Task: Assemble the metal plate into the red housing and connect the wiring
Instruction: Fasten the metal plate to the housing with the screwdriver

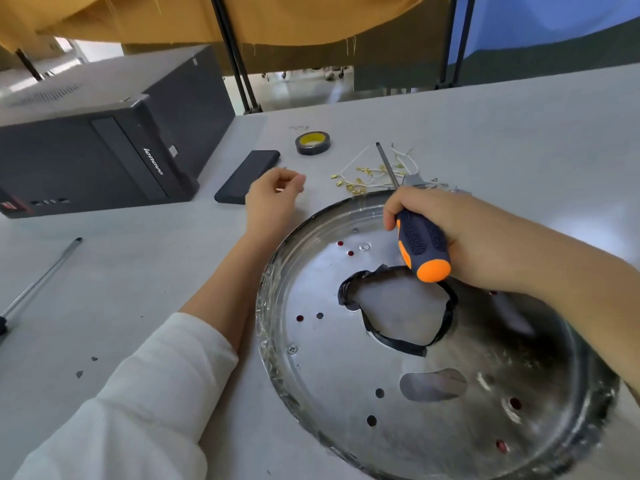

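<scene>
— Metal plate (346, 372) first: where does it lie?
— Flat on the pale grey table (485, 140), at the near right. It is a round, shiny disc with a raised rim, small holes showing red beneath, and a large middle opening edged in black tape.

— And the room around it?
— A black computer case (104, 133) lies on its side at the far left of the table. Just right of it is a flat black slab (247, 176), then a roll of black tape (313, 143) with a yellow core. Beyond the plate's far rim sits a tangle of white wires with brass terminals (367, 176). A thin grey rod (41, 277) lies at the left edge. Past the table hang a mustard cloth (277, 19) and a blue panel (554, 19), with black stand poles between.

— What of each grip?
— The right hand (460, 237) is wrapped round a screwdriver (420, 247) with a navy and orange handle. The handle end points near, the shaft points far, over the wires. That hand hovers over the far part of the plate, just above the taped opening.

— The left?
— The left hand (273, 199) is on the table just left of the plate's far rim, beside the black slab, fingers loosely curled and holding nothing. Its forearm runs along the plate's left edge, in a white sleeve (138, 393).
</scene>
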The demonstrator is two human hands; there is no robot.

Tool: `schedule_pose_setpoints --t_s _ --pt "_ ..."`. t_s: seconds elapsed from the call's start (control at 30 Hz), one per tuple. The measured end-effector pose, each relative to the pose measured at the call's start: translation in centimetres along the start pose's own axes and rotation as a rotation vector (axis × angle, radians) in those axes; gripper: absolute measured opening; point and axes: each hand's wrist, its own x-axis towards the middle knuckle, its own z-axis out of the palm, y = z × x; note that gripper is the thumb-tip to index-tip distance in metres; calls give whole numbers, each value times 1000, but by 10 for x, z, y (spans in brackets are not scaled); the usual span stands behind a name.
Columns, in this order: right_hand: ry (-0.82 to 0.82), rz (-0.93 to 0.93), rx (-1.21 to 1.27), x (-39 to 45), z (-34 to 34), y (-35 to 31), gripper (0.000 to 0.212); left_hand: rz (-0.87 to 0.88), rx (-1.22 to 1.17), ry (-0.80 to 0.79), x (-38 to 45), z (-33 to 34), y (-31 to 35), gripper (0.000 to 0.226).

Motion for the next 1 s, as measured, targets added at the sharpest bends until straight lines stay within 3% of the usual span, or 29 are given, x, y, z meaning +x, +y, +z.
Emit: schedule_pose_setpoints --t_s 0.13,0.27,0.4,0.57,0.73,1.0 --pt "78 -9 8 -6 -2 -11 36 -8 -266 -13 -28 -39 37 11" --pt "173 -18 288 -6 -8 -20 36 141 -262 -258 -72 -72 82 4" --pt "203 -96 469 -8 -18 -36 26 118 -256 -425 -110 -58 98 4" --pt "303 -103 535 -14 -23 -46 42 102 -309 -438 -123 -49 100 7" --pt "375 -117 604 -18 -21 -49 44 137 -272 -444 -128 -50 99 7" --pt "361 -108 589 -19 -19 -54 44 127 -289 -478 -133 -49 95 11"
